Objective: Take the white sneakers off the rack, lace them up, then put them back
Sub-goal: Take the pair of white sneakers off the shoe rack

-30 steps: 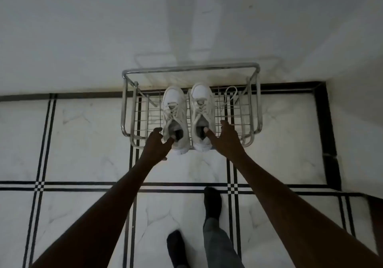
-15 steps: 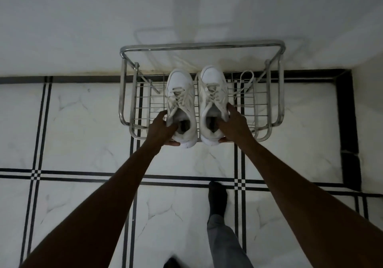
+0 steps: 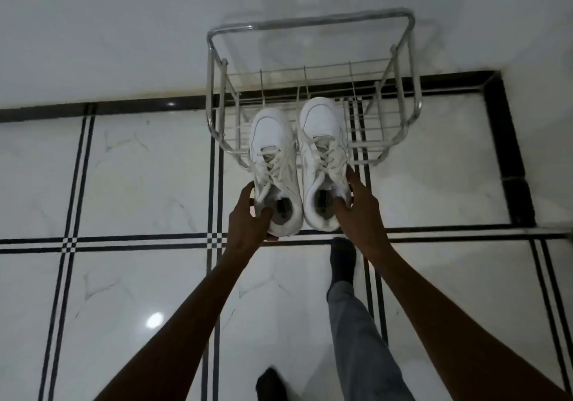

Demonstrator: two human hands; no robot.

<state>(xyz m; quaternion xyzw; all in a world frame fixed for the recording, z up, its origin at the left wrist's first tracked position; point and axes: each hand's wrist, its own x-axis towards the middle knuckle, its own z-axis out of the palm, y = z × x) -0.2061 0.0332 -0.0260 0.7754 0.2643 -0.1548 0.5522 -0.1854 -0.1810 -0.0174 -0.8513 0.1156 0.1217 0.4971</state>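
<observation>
White sneakers [image 3: 294, 165], silver rack [image 3: 310, 25], black-lined white floor [image 3: 139, 168].

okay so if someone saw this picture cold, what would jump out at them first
Two white sneakers, left sneaker and right sneaker, side by side at centre, toes pointing at the wall. The left hand and right hand each grip one by the heel. Just beyond them a chrome wire shoe rack stands against the white wall, on a glossy white floor crossed by black lines.
</observation>
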